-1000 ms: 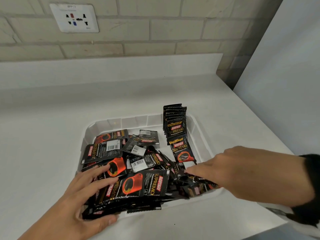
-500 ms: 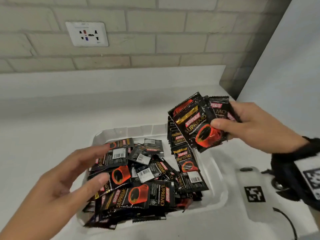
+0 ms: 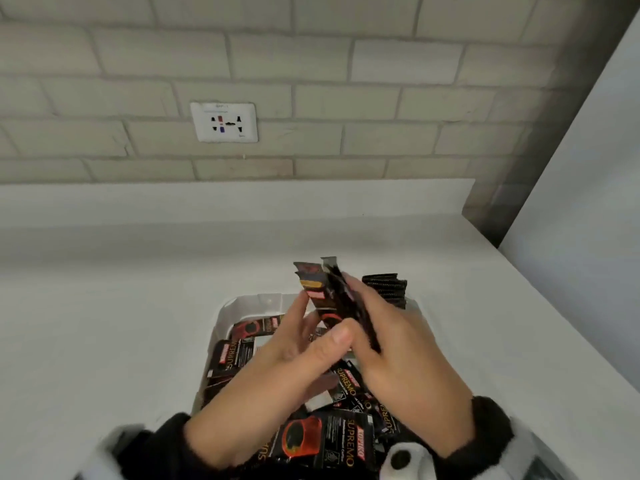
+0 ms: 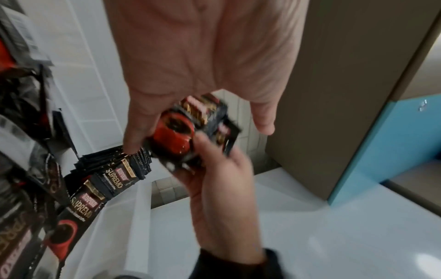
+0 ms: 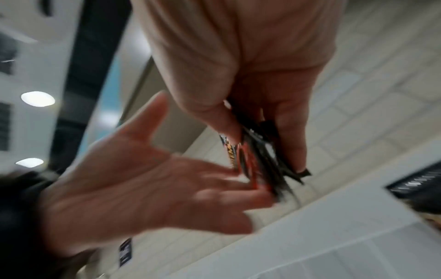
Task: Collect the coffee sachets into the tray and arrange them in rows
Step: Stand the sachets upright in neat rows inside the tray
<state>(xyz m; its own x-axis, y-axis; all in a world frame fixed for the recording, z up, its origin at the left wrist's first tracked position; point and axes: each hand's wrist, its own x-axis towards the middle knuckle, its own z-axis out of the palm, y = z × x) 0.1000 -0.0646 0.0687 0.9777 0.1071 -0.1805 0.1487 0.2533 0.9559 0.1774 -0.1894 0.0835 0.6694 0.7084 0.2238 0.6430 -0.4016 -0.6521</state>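
A white tray (image 3: 239, 303) on the counter holds a loose heap of black and red coffee sachets (image 3: 329, 441). A short row of sachets (image 3: 386, 289) stands on edge in its back right corner, also seen in the left wrist view (image 4: 114, 169). My right hand (image 3: 349, 296) pinches a bunch of sachets (image 3: 320, 292) upright above the tray, thumb on the front (image 4: 203, 141). My left hand (image 3: 311, 327) lies with straight fingers against the bunch's left face (image 5: 214, 179). In the right wrist view the bunch (image 5: 262, 166) shows edge-on between thumb and fingers. Both wrist views are blurred.
The white counter (image 3: 104, 323) stretches left and behind the tray. A brick wall with a socket plate (image 3: 224, 121) rises at the back. A white panel (image 3: 588, 202) closes off the right side. Dark sleeves and wrist cameras fill the bottom edge.
My right hand picked a bunch of sachets out of the heap and brought it to the middle above the tray. My left hand left the heap and came up against the bunch.
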